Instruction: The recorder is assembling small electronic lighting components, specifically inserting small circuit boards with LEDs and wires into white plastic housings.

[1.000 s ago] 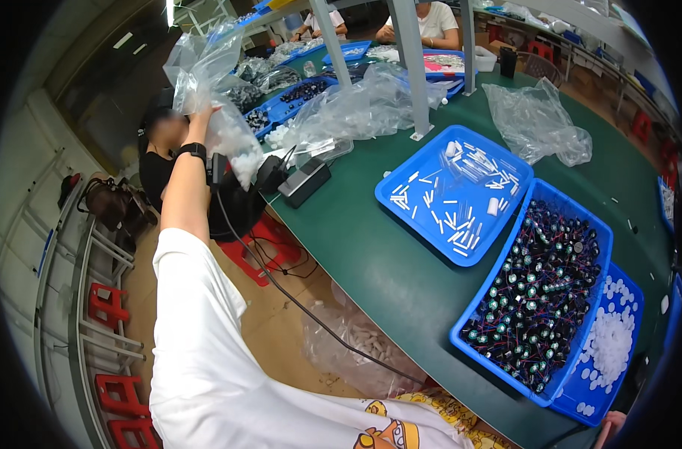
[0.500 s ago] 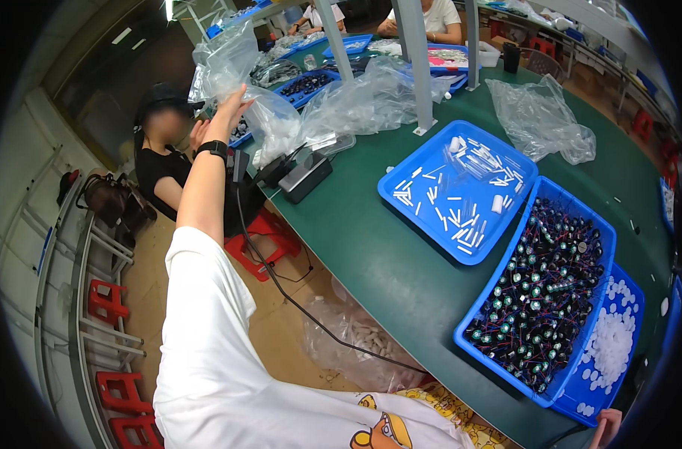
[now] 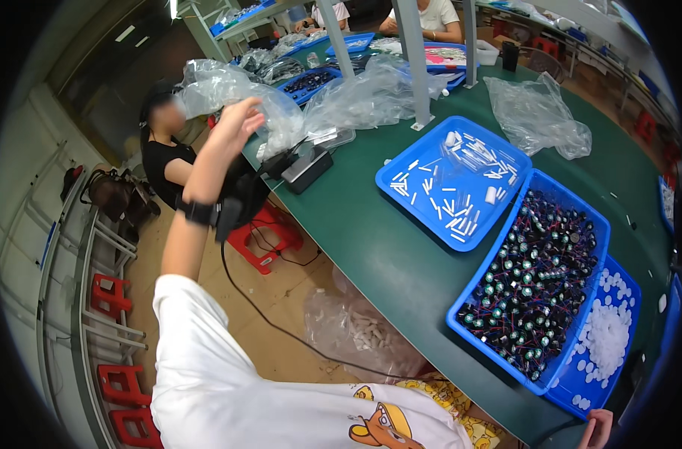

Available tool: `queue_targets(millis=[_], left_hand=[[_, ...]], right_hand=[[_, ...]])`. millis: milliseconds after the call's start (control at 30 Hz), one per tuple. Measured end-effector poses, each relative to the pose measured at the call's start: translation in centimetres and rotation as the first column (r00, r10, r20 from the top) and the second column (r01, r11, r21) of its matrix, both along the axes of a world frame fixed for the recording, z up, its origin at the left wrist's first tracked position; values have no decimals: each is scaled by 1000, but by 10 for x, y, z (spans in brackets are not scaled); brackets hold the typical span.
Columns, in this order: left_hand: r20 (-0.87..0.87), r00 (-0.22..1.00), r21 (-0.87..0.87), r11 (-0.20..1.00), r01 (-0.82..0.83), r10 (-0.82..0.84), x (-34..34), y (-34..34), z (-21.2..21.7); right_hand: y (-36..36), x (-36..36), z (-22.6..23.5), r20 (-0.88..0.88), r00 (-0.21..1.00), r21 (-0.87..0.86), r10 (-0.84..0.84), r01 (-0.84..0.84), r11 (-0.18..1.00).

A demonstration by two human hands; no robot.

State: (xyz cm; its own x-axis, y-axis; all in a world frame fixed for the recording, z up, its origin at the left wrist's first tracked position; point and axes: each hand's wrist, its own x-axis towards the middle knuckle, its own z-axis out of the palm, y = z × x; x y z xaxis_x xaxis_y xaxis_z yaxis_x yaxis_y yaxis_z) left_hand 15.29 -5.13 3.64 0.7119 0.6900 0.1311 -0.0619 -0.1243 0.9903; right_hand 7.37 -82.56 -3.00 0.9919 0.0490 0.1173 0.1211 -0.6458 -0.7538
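A pale wall (image 3: 27,142) is seen at the left, with a dark pane (image 3: 87,93), possibly a window, set beyond it. A bright strip light (image 3: 173,9) is caught at the top edge. Above the tan floor (image 3: 236,322), red stools (image 3: 115,301) are placed by a metal frame (image 3: 78,322). A green table (image 3: 386,269) is fitted with grey posts (image 3: 413,67).

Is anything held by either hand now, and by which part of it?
The left hand appears to hold nothing; whether the right hand grips the disc tray by its corner cannot be told.
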Motion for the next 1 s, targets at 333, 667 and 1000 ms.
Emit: queue_targets(millis=[333,667,1000], left_hand=[[-600,249,340,39,940,-761,-70,-382,-84],[-204,527,597,321,735,-825,-28,-555,-131],[119,801,814,519,260,-587,-50,-543,-187]], right_hand=[[-17,-16,-6,-55,998,-71,28,-32,997],[-47,14,-35,-172,983,-108,59,-78,991],[-53,51,-67,-96,993,-351,-64,26,936]])
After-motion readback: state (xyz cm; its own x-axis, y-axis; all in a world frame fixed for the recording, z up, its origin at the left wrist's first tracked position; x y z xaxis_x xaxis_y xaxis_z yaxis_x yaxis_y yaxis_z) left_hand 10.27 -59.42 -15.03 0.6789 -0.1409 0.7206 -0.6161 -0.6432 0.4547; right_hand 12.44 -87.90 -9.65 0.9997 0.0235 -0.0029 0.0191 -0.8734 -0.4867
